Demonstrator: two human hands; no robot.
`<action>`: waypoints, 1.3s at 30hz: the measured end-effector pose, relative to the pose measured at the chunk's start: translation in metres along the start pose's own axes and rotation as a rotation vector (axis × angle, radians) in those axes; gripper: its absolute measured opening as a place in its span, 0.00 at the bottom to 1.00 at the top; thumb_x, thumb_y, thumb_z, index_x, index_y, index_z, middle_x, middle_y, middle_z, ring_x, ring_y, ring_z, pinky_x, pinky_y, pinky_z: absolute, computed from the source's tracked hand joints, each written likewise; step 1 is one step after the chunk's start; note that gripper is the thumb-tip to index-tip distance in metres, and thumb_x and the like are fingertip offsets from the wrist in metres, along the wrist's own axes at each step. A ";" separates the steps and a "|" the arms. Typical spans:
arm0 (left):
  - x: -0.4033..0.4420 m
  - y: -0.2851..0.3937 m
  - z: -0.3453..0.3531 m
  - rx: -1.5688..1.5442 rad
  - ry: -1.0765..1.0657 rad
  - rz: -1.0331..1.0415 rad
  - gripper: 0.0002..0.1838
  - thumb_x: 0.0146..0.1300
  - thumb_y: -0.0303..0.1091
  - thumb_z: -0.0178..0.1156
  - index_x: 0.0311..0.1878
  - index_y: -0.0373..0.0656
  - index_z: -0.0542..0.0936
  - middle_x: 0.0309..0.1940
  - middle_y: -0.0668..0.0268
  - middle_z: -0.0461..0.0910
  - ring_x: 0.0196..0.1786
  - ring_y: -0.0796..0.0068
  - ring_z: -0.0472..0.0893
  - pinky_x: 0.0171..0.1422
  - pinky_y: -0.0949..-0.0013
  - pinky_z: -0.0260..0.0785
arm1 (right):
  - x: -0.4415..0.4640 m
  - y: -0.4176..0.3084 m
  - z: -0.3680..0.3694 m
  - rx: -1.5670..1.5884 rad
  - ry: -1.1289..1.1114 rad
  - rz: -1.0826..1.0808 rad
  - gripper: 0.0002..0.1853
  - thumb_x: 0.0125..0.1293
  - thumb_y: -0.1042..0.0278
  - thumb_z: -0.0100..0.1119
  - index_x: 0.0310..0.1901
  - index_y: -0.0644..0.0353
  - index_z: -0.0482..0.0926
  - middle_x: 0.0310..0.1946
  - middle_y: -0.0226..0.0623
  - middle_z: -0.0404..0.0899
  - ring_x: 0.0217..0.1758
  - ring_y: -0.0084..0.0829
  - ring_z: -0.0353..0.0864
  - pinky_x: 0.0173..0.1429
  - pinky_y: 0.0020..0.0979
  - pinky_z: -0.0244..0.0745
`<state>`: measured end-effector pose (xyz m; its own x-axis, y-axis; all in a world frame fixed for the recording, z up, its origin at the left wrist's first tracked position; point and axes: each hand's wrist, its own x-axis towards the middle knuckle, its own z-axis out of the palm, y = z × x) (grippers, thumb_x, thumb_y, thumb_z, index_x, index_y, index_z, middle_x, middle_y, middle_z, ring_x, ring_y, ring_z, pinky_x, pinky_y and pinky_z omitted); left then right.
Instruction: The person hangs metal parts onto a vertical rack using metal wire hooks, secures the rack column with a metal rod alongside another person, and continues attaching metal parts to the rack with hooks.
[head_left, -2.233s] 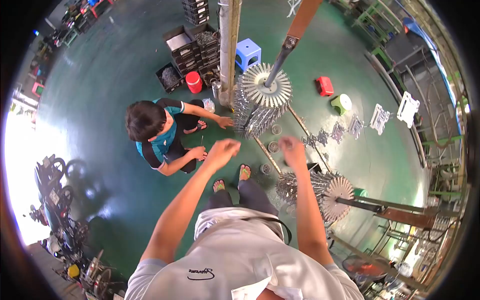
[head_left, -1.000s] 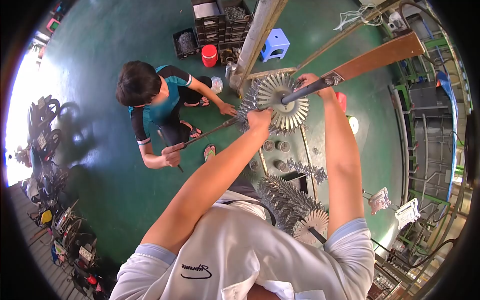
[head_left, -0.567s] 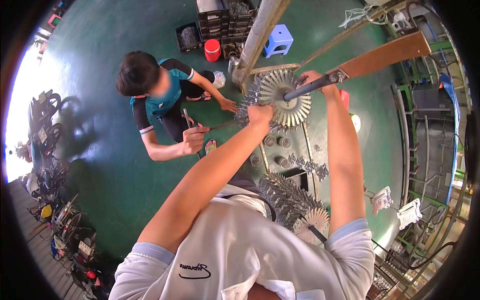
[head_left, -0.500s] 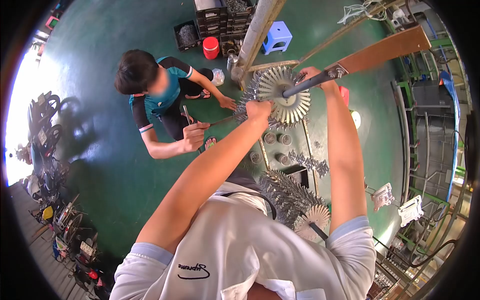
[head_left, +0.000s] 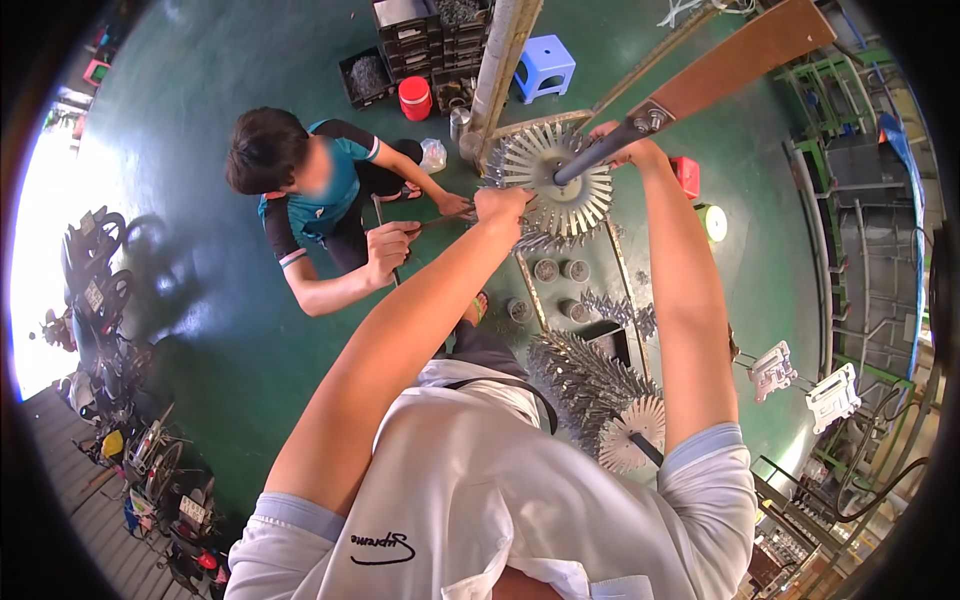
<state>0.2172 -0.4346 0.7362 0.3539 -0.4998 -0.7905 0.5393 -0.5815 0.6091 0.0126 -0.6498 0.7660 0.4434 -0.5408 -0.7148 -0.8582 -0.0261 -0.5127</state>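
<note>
A slotted metal wheel (head_left: 590, 203), with radial blades around its rim, sits on a grey shaft (head_left: 606, 148) that has a long brown bar (head_left: 745, 75) bolted to its end. Behind it extends a roll of dark metal pieces. My left hand (head_left: 502, 206) is closed at the wheel's left edge; what its fingers hold is hidden. My right hand (head_left: 628, 147) reaches past the shaft to the upper right rim, fingers curled and partly hidden. Close to my left hand, a co-worker's hand (head_left: 453, 204) touches a thin rod (head_left: 437, 219); their other hand (head_left: 392, 247) grips a tool.
A second bladed roll (head_left: 575, 385) lies below, near my body. Several small cups (head_left: 546, 270) and a black tray (head_left: 607, 343) stand by the frame rails. A post (head_left: 505, 60), blue stool (head_left: 545, 68), red container (head_left: 415, 98) and stacked crates (head_left: 405, 45) are beyond.
My left hand has shifted left and slightly up along the wheel's edge. The co-worker's open hand has come down to the rod. The whole view has shifted a little.
</note>
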 end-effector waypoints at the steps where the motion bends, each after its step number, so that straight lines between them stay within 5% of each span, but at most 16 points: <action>1: 0.001 -0.001 -0.001 0.019 0.006 0.007 0.14 0.53 0.24 0.77 0.37 0.24 0.84 0.34 0.56 0.86 0.29 0.70 0.78 0.30 0.58 0.68 | 0.000 0.002 0.001 0.002 -0.004 0.012 0.15 0.64 0.69 0.68 0.53 0.50 0.82 0.31 0.22 0.81 0.32 0.17 0.81 0.34 0.25 0.81; 7: 0.000 -0.009 0.001 -0.046 0.056 0.034 0.15 0.52 0.25 0.78 0.38 0.24 0.85 0.32 0.56 0.87 0.31 0.69 0.81 0.35 0.59 0.72 | 0.006 0.004 0.002 -0.053 0.014 0.027 0.20 0.60 0.68 0.72 0.54 0.48 0.82 0.36 0.20 0.81 0.36 0.18 0.81 0.38 0.26 0.83; 13: -0.060 0.015 0.002 -0.015 0.167 0.052 0.11 0.55 0.21 0.75 0.40 0.26 0.85 0.38 0.55 0.88 0.37 0.68 0.86 0.41 0.60 0.79 | 0.011 0.009 -0.005 0.065 0.014 -0.025 0.16 0.65 0.69 0.63 0.55 0.52 0.83 0.41 0.25 0.83 0.37 0.21 0.83 0.34 0.28 0.84; 17: -0.019 -0.017 0.015 -0.096 0.172 0.125 0.06 0.57 0.15 0.71 0.34 0.26 0.82 0.37 0.55 0.87 0.35 0.70 0.87 0.38 0.65 0.85 | 0.023 0.016 -0.008 0.098 -0.061 -0.088 0.13 0.67 0.70 0.63 0.50 0.66 0.84 0.28 0.35 0.84 0.21 0.25 0.81 0.25 0.28 0.76; 18: -0.020 -0.017 0.014 -0.081 0.168 0.139 0.06 0.57 0.15 0.70 0.33 0.27 0.82 0.36 0.55 0.87 0.35 0.70 0.87 0.38 0.66 0.86 | 0.023 0.016 -0.008 0.147 -0.061 -0.069 0.11 0.66 0.70 0.65 0.48 0.63 0.83 0.27 0.33 0.84 0.22 0.23 0.81 0.25 0.27 0.77; 24: -0.029 -0.004 0.006 0.016 0.171 0.090 0.06 0.57 0.19 0.74 0.37 0.27 0.87 0.36 0.57 0.89 0.34 0.72 0.87 0.39 0.67 0.85 | 0.017 0.016 -0.004 0.172 -0.032 -0.122 0.13 0.58 0.74 0.75 0.43 0.56 0.81 0.26 0.28 0.82 0.25 0.20 0.80 0.26 0.25 0.77; 27: -0.033 0.002 0.004 0.064 0.192 0.101 0.07 0.57 0.21 0.75 0.37 0.27 0.88 0.35 0.57 0.89 0.34 0.72 0.87 0.39 0.68 0.84 | 0.011 0.011 0.000 0.056 0.039 -0.165 0.13 0.67 0.71 0.61 0.51 0.67 0.84 0.31 0.35 0.85 0.26 0.22 0.81 0.26 0.26 0.74; 39: -0.022 0.003 0.006 -0.016 0.113 0.182 0.07 0.58 0.21 0.75 0.36 0.26 0.87 0.33 0.57 0.88 0.33 0.71 0.87 0.38 0.68 0.84 | 0.001 0.003 0.002 0.028 0.122 -0.108 0.11 0.63 0.72 0.68 0.46 0.63 0.84 0.30 0.29 0.83 0.28 0.20 0.80 0.27 0.25 0.74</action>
<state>0.2061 -0.4291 0.7558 0.5297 -0.5198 -0.6702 0.4703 -0.4776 0.7421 0.0108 -0.6491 0.7624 0.4967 -0.6344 -0.5923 -0.7988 -0.0673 -0.5978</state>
